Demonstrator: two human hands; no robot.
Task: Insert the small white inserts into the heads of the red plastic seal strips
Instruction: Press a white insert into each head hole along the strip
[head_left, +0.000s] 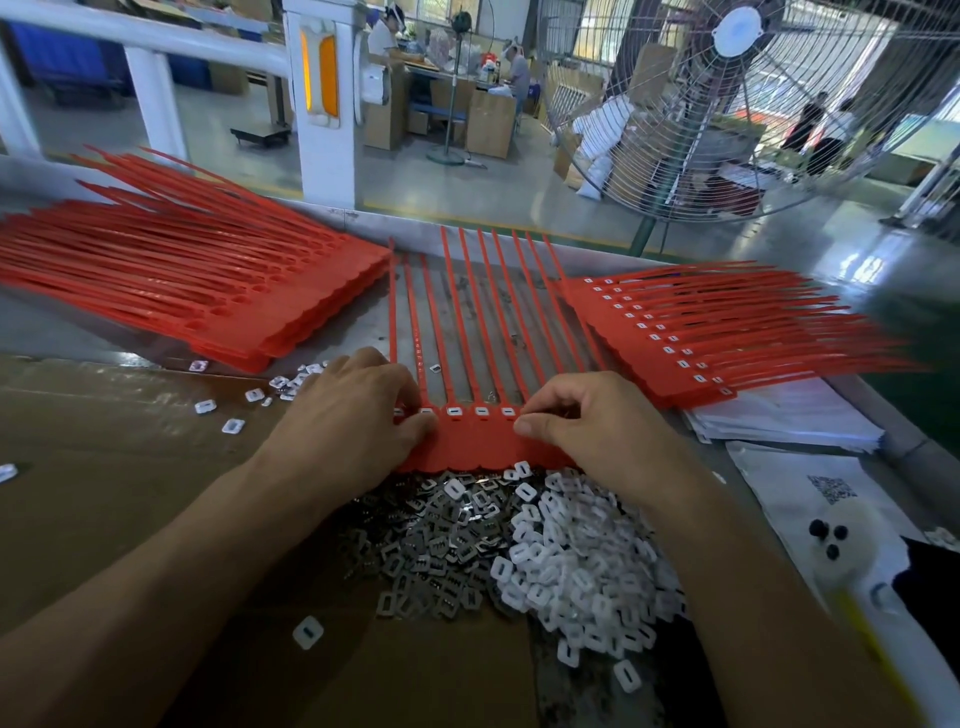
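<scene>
A joined sheet of red seal strips (480, 441) lies flat in front of me, tails pointing away. Several of its heads show white inserts (480, 411) seated in a row. My left hand (348, 415) rests on the sheet's left end, thumb and fingers curled onto the heads there. My right hand (587, 421) has its fingers bent down on the heads at the right end; whatever is under the fingertips is hidden. A heap of loose white inserts (582, 566) lies just below the sheet, beside a heap of small metal clips (436, 545).
A stack of red strips with empty heads (197, 291) lies at the left. A stack with white inserts fitted (701, 332) lies at the right, over white papers (789, 415). Stray inserts (234, 410) dot the brown cardboard. A large fan (737, 104) stands beyond the table.
</scene>
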